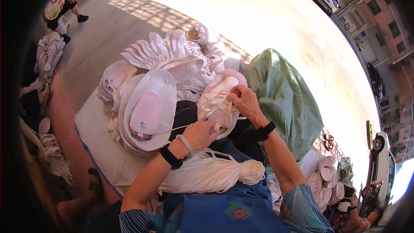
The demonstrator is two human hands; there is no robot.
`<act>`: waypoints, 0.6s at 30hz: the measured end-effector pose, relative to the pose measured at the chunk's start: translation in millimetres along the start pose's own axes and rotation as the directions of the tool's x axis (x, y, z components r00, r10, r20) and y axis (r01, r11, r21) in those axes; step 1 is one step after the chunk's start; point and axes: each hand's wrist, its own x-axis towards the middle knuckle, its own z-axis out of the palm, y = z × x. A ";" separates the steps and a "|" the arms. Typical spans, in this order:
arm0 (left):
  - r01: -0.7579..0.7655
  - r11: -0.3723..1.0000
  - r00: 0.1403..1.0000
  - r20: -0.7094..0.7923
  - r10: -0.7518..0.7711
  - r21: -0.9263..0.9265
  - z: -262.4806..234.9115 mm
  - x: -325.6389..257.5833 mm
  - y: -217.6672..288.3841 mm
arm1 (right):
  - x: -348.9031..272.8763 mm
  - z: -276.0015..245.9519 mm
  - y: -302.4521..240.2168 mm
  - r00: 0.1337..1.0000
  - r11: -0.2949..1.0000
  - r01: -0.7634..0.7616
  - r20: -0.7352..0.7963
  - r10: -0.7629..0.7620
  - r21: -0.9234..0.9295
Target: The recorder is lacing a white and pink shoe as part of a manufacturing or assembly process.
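Note:
On my lap, toe pointing away from me, lies a pale pink shoe upper (221, 81) with a cream shoelace (210, 102) threaded partway up its front. My right hand (246, 102) is closed in a pinch on the lace at the right side of the eyelets. Curled at the near end, by the tongue, my left hand (199, 136) grips the upper's edge; its fingertips are partly hidden. A loose lace end stretches left from that hand. Across my blue apron (207, 209), below both wrists, rests a thick bundle of cream shoelaces (207, 176).
Left of the upper stands a nested stack of pale uppers (168, 99), with more stacks (161, 49) behind it. A large green sack (280, 99) bulges at the right. Another person (64, 6) sits at the far left. Parked cars (327, 1) line the right.

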 end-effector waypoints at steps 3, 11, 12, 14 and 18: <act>-0.027 0.996 0.998 0.060 0.022 0.090 8.9 -1.5 -1.5 | -8.8 -5.7 -1.7 0.985 0.981 -0.131 -0.091 0.145 0.145; -0.035 0.994 0.997 0.061 0.041 -0.105 13.3 -5.4 -8.9 | -22.3 -13.2 31.8 0.945 0.938 -0.070 -0.278 0.172 0.339; -0.026 0.995 0.997 0.074 0.033 -0.097 10.8 -5.4 -8.6 | -26.0 -13.5 33.6 0.943 0.932 -0.080 -0.275 0.185 0.353; 0.021 0.999 0.991 0.132 -0.016 -0.038 4.6 -5.5 -4.5 | -33.8 -15.4 40.7 0.946 0.952 -0.089 -0.275 0.174 0.294; -0.076 0.985 0.985 0.168 0.050 0.153 4.4 -16.3 15.7 | -35.3 -22.6 61.6 0.979 0.957 -0.141 -0.106 0.173 0.255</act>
